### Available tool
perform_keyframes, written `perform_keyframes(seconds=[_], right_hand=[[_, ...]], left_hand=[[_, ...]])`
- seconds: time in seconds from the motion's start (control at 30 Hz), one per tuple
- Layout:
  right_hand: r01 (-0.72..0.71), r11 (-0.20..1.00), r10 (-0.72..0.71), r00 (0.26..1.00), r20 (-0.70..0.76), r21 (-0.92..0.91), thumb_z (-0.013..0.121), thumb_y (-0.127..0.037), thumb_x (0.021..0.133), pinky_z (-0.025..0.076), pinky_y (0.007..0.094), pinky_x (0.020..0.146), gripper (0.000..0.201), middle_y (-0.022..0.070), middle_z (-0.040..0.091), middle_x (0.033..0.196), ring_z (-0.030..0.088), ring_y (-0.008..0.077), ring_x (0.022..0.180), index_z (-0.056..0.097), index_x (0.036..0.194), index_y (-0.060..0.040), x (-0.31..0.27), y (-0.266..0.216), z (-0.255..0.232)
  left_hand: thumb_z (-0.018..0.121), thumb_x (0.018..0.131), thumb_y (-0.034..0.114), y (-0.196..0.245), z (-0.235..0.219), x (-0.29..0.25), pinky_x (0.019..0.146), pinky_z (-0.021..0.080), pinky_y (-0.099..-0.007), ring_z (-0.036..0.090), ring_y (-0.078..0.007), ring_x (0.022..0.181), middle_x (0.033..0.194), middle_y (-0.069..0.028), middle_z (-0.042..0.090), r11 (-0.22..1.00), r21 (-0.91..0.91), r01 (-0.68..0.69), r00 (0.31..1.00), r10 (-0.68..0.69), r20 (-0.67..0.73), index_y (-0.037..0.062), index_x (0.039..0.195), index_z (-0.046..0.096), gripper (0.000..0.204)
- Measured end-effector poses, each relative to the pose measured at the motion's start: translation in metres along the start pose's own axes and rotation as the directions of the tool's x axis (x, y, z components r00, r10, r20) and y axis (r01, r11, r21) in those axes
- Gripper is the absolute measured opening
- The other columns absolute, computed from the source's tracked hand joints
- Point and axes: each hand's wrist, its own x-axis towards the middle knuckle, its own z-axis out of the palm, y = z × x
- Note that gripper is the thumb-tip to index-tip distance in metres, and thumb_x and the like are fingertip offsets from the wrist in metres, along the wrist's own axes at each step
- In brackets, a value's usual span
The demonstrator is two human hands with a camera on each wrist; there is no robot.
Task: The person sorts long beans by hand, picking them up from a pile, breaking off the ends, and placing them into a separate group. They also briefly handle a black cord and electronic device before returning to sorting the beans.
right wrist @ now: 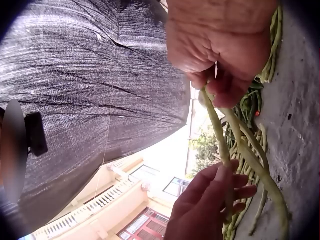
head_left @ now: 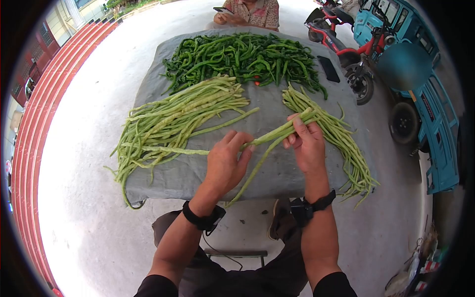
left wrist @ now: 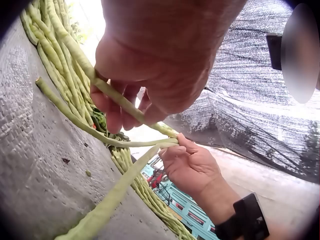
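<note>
Between the two hands, over the near part of the table, stretch a few long green beans. My right hand pinches them together near one end, thumb on top. Farther along, my left hand grips one bean between thumb and fingers; its tail runs out leftward. Another held bean hangs down toward the table's front edge. A large heap of long beans lies left of my left hand. Beside and beyond my right hand is a smaller bundle of beans.
Green peppers cover the far side of the grey-covered table, a phone to their right. A person sits opposite, holding another phone. At right stand a red scooter and a teal cargo tricycle; red steps rise at left.
</note>
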Motion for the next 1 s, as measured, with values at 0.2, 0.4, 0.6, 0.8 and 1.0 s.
perform_keyframes(seconds=[0.2,0.4,0.6,0.8,1.0], right_hand=[[-0.035,0.999,0.035,0.999,-0.030,0.015,0.060,-0.018,0.111,0.051,0.0312,0.061,0.020,0.0009,0.058,0.082,0.053,0.0084,0.068,0.067,0.112,0.0001,-0.001,0.000,-0.001],[-0.016,1.000,0.016,0.998,-0.065,-0.002,0.060,-0.020,0.111,0.048,0.0296,0.062,0.021,-0.0002,0.056,0.083,0.051,0.0081,0.070,0.066,0.116,-0.0010,0.003,0.000,-0.009],[-0.002,1.000,0.003,0.989,-0.146,0.007,0.061,-0.023,0.111,0.045,0.0295,0.063,0.023,-0.0009,0.053,0.082,0.049,0.0079,0.071,0.066,0.117,-0.0012,0.006,0.002,-0.017],[-0.010,0.995,0.026,0.987,-0.157,0.100,0.064,-0.024,0.109,0.043,0.0287,0.064,0.024,-0.0014,0.054,0.084,0.049,0.0076,0.073,0.066,0.117,-0.0009,0.011,0.006,-0.029],[-0.008,0.988,0.045,0.969,-0.241,0.153,0.065,-0.024,0.109,0.042,0.0279,0.065,0.026,-0.0017,0.055,0.085,0.048,0.0077,0.072,0.067,0.119,0.0002,0.015,0.004,-0.047]], left_hand=[[0.073,0.096,0.010,-0.003,-0.009,0.000,0.068,0.058,-0.0375,0.073,-0.0303,0.085,0.098,-0.0131,0.073,0.992,-0.127,-0.022,0.993,0.037,0.114,0.0042,0.110,0.070,0.016],[0.074,0.095,0.019,-0.020,-0.018,-0.003,0.076,0.052,-0.0469,0.070,-0.0345,0.087,0.096,-0.0110,0.069,0.968,0.229,-0.099,0.995,0.095,0.028,0.0084,0.111,0.067,0.020],[0.077,0.090,0.020,-0.035,-0.028,-0.002,0.074,0.050,-0.0484,0.068,-0.0353,0.085,0.093,-0.0094,0.066,0.908,0.410,-0.084,0.985,0.138,-0.105,0.0095,0.104,0.066,0.021],[0.078,0.086,0.014,-0.015,-0.036,0.000,0.061,0.052,-0.0466,0.069,-0.0322,0.077,0.091,-0.0061,0.065,0.963,0.252,-0.099,0.978,0.141,-0.153,0.0101,0.100,0.063,0.021],[0.079,0.085,0.014,-0.007,-0.022,-0.007,0.064,0.054,-0.0472,0.069,-0.0355,0.076,0.092,-0.0085,0.065,0.963,0.082,-0.257,0.966,0.259,-0.012,0.0075,0.101,0.062,0.024]])
